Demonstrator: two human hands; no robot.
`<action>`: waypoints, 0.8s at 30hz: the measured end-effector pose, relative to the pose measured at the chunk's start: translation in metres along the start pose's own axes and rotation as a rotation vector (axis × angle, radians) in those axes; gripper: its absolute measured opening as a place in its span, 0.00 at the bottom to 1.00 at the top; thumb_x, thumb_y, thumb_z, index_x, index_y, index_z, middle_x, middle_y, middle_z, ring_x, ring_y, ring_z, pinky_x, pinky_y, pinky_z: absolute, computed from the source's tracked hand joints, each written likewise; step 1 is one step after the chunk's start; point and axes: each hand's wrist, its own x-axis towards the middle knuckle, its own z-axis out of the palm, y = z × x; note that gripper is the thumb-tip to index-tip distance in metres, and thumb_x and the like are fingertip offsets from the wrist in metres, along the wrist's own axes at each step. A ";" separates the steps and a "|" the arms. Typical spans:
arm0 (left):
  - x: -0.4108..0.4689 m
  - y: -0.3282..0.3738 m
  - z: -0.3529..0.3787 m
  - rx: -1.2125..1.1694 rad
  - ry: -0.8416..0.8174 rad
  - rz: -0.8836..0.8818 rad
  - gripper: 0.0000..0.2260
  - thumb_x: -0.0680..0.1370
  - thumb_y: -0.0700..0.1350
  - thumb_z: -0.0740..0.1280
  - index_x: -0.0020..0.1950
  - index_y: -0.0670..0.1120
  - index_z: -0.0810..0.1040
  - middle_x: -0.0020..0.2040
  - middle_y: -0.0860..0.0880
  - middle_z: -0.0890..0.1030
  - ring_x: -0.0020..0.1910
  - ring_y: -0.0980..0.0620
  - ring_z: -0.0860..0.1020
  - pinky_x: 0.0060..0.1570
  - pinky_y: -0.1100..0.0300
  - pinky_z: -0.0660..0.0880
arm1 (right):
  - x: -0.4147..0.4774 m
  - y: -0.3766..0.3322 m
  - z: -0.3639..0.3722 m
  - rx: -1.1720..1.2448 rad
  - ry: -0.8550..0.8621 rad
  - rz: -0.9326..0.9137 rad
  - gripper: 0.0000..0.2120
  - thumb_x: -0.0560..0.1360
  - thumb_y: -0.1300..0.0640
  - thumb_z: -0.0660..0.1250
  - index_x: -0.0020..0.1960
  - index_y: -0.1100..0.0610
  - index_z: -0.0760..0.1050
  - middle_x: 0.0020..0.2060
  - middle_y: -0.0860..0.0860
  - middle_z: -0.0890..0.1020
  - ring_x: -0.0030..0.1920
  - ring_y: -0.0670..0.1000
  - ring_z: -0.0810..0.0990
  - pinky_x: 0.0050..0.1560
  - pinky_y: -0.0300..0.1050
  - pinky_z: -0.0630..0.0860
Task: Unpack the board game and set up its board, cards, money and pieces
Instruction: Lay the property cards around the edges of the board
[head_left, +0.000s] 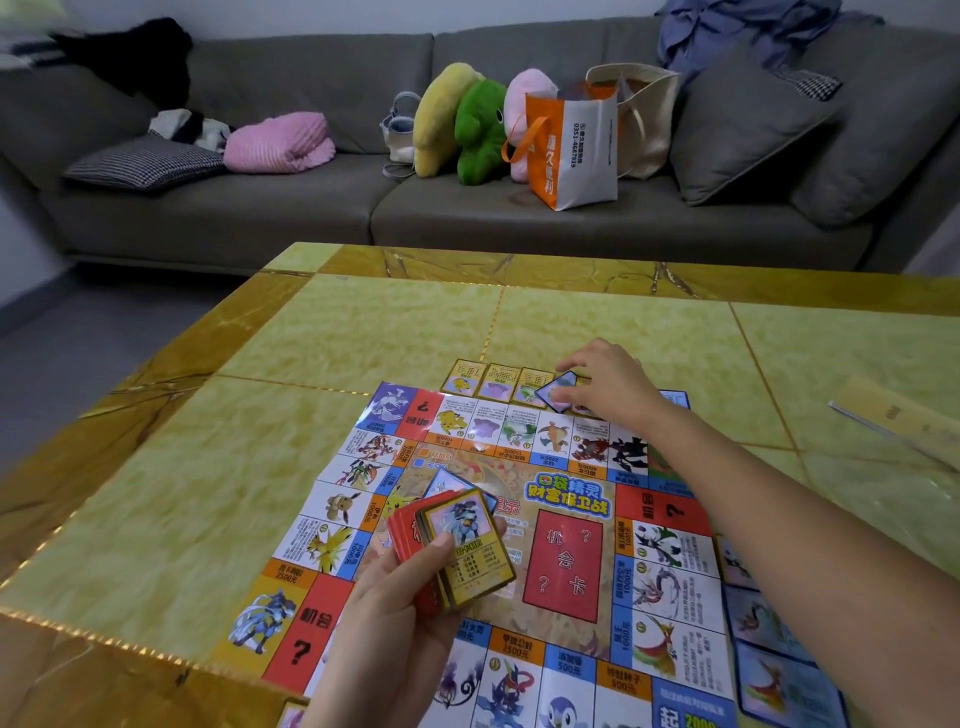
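Observation:
The colourful paper game board (563, 566) lies unfolded on the yellow tiled table (363, 332). My left hand (395, 618) grips a stack of cards (457, 545) above the board's middle, a yellow-framed card on top and red ones beneath. My right hand (602, 384) reaches over the board's far edge and pinches a blue-edged card (558, 389), tilted, beside a row of three yellow cards (491, 382) lying just beyond the board. More blue-edged cards (769, 644) lie along the board's right side.
A clear plastic sleeve with a pale booklet (904, 426) lies at the table's right. Behind the table stands a grey sofa (291, 208) with plush toys (478, 124), an orange-and-white bag (571, 150) and cushions.

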 end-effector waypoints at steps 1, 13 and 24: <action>0.002 0.004 0.001 -0.005 -0.016 0.008 0.20 0.67 0.35 0.65 0.58 0.33 0.73 0.52 0.31 0.81 0.53 0.35 0.80 0.41 0.46 0.81 | 0.002 0.001 -0.001 0.008 0.005 0.000 0.20 0.70 0.45 0.72 0.59 0.51 0.78 0.59 0.51 0.74 0.62 0.54 0.71 0.64 0.55 0.67; 0.129 0.060 0.101 -0.016 -0.165 0.086 0.06 0.81 0.33 0.54 0.54 0.35 0.70 0.47 0.35 0.80 0.58 0.39 0.77 0.55 0.47 0.72 | 0.012 0.007 -0.011 -0.016 0.013 0.076 0.26 0.68 0.40 0.73 0.60 0.54 0.78 0.59 0.52 0.77 0.60 0.52 0.74 0.61 0.53 0.71; 0.217 0.028 0.106 0.092 -0.009 -0.007 0.16 0.82 0.36 0.56 0.69 0.34 0.65 0.66 0.33 0.73 0.64 0.37 0.73 0.52 0.44 0.71 | 0.007 0.008 0.006 -0.051 0.015 0.102 0.27 0.66 0.37 0.73 0.58 0.54 0.79 0.56 0.54 0.75 0.58 0.56 0.72 0.57 0.51 0.71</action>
